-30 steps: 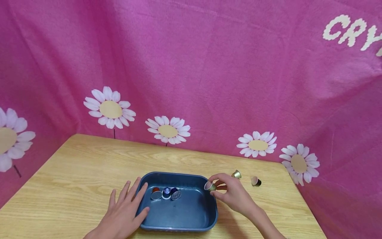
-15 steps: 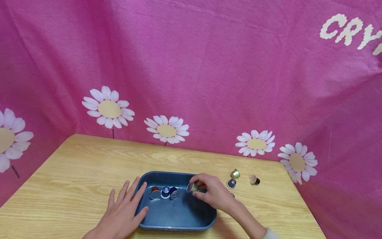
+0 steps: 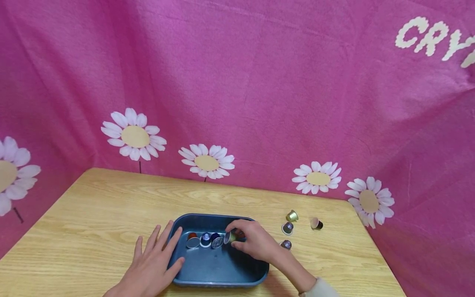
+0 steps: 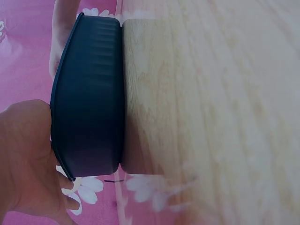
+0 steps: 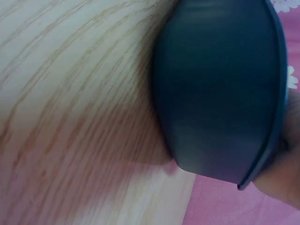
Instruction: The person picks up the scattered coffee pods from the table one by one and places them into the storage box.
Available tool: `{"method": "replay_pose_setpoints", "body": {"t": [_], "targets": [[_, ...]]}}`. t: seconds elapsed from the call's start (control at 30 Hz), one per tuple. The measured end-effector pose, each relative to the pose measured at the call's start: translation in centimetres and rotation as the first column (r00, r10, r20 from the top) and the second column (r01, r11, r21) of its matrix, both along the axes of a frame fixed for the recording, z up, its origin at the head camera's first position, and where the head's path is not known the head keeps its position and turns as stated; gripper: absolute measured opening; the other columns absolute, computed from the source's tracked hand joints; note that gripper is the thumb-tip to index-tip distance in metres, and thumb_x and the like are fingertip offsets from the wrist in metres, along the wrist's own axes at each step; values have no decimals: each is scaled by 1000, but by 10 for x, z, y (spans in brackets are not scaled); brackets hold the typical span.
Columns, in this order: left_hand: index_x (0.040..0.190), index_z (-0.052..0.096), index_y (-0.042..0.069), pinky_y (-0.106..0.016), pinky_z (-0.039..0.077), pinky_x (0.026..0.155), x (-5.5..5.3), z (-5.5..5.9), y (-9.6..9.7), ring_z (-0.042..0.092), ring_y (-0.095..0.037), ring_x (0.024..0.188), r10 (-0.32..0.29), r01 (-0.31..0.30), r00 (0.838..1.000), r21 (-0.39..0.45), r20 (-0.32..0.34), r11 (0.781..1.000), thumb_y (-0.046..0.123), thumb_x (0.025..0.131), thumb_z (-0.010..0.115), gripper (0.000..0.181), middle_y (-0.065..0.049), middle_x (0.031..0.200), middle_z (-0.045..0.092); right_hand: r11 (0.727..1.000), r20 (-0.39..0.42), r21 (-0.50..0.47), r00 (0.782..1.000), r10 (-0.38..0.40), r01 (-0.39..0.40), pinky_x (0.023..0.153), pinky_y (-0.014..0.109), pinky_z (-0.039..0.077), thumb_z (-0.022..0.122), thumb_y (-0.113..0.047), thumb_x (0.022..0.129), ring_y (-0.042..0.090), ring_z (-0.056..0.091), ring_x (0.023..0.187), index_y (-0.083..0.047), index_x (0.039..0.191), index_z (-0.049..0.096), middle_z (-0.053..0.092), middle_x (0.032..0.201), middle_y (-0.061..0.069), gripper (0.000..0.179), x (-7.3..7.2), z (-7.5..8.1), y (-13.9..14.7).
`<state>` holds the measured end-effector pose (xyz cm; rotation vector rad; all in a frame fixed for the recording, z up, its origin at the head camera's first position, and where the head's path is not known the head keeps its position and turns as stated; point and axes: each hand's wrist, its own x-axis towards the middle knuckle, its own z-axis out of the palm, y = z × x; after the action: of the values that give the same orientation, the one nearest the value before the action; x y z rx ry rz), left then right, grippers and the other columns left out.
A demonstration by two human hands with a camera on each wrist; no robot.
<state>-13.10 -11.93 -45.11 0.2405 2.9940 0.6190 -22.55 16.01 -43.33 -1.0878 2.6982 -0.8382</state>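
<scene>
A dark blue plastic tub (image 3: 219, 272) stands on the wooden table. My left hand (image 3: 150, 264) rests with spread fingers on its left rim; the left wrist view shows the same hand (image 4: 28, 154) at the tub's edge. Inside, a row holds an orange-brown coffee capsule (image 3: 193, 241), a blue one (image 3: 205, 239) and a dark purple one (image 3: 217, 240). My right hand (image 3: 256, 242) reaches over the right rim and pinches a pale gold coffee capsule (image 3: 229, 237) beside the purple one, foil face to the left. In the right wrist view the tub wall hides the fingertips.
Right of the tub on the table (image 3: 122, 202) lie a gold capsule (image 3: 292, 215), a grey-purple capsule (image 3: 287, 228), another purple capsule (image 3: 286, 245) near my right forearm, and a black capsule (image 3: 316, 224). A pink cloth with printed daisies (image 3: 259, 103) hangs behind.
My right hand has carried the pale gold capsule left from the tub's right rim to beside the row inside. Capsules behind that hand have come into view. The left hand stays put.
</scene>
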Motion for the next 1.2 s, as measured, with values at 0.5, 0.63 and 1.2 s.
{"method": "replay_pose_setpoints", "body": {"t": [0.5, 0.63, 1.2], "targets": [[155, 38, 12, -80, 5, 102, 0, -1, 0, 16, -51, 144, 3, -3, 1000, -10, 6, 1000, 48, 95, 62, 74, -18, 162, 21, 989, -64, 146, 998, 23, -13, 77, 25, 51, 80, -6, 84, 9, 59, 82, -13, 111, 71, 67, 98, -4, 29, -4, -4, -8], [155, 38, 12, -80, 6, 102, 0, -1, 0, 17, -50, 144, 1, -1, 1000, -10, -8, 1000, 47, 95, 62, 73, -18, 163, 21, 980, -91, 199, 995, 27, -8, 77, 25, 50, 80, -9, 84, 9, 56, 81, -14, 111, 71, 67, 99, -5, 29, -4, -5, -9], [155, 38, 12, -81, 6, 101, -1, -2, 0, 17, -51, 143, -9, 8, 1000, -7, -18, 1000, 48, 95, 61, 73, -18, 162, 22, 968, -110, 252, 993, 47, -18, 80, 26, 51, 80, -9, 84, 6, 55, 83, -13, 110, 71, 68, 101, -3, 29, -5, -7, -10]]}}
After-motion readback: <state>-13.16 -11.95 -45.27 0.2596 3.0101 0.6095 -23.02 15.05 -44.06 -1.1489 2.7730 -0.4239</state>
